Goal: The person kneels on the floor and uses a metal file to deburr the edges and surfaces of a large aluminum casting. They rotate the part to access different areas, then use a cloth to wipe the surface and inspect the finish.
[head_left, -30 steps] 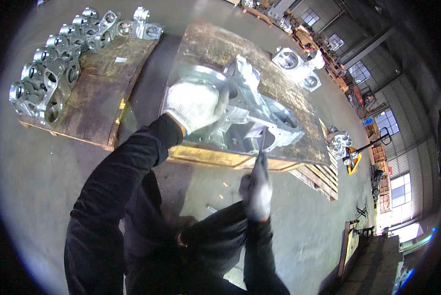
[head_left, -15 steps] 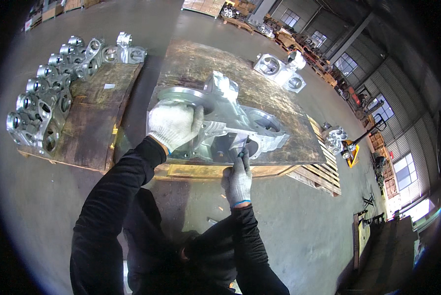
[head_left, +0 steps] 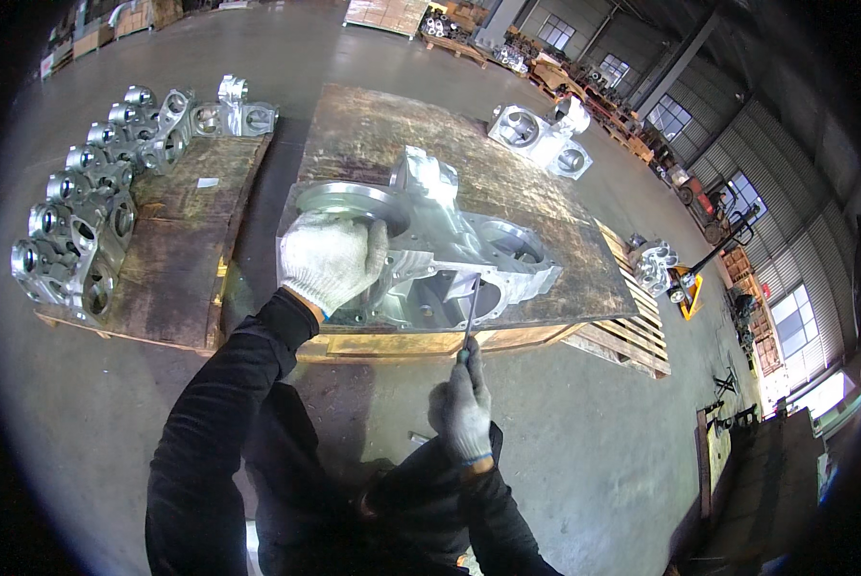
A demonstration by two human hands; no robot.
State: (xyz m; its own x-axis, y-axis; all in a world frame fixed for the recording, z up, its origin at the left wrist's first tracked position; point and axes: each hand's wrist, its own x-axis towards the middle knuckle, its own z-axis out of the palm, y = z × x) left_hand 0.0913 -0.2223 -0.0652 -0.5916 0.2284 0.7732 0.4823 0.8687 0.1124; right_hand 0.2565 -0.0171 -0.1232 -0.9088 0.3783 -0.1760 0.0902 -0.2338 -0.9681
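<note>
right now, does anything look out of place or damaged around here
A small pale piece lies loose on the floor near the person's legs, so it looks like stray debris. The metal casting at the left hand shows no obvious damage.

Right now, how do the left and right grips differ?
Contact: the left grip is against the casting, by its round flange; the right grip is apart from it.
Holding: the right grip is closed around a slim tool pointing toward the casting; no tool shows in the left grip.
Place: the left grip is farther forward, the right grip nearer the person's body.
Shared: both are white-gloved.
</note>
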